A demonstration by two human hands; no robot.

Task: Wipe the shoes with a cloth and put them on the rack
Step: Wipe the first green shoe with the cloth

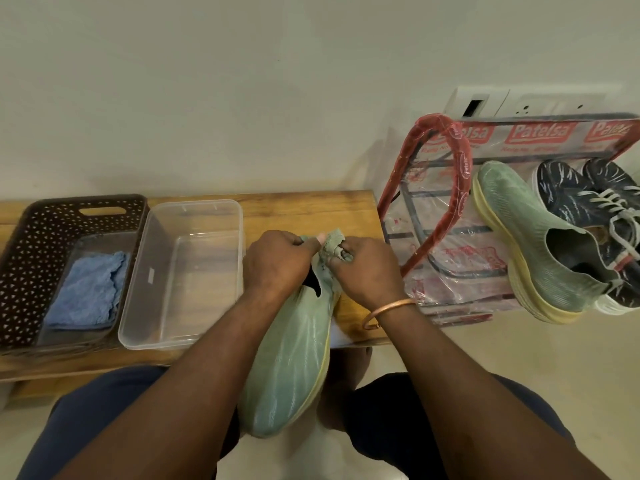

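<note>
Shoe rack (540, 133): stands off the right end of the worktop (298, 209), wrapped in printed plastic. It holds one green shoe (526, 244) on its side, with a dark laced pair (581, 202) just behind it. Risk: the green shoe's sole overhangs the shelf front, and the slick wrap could let it slide off when another shoe is pushed in.
Brown basket (20, 244): at the worktop's left end, holding the blue cloth, seemingly inside a clear inner tray.
Clear tub (194, 271): touching the basket's right side, with nothing visible in it.
Held shoe (291, 368): its heel is over the worktop near the right front corner, and its toe hangs past the front edge between the knees. Risk: it is gripped only by the soft collar, so it could swing or drop to the floor.
Left hand (277, 261): clenched on the collar's left side.
Right hand (367, 271): pinching a fold of green fabric at the collar, probably the shoe's own pull tab.
Blue cloth (86, 292): well apart from both hands. Risk: the shoe may reach the rack unwiped unless one hand lets go to fetch it.
</note>
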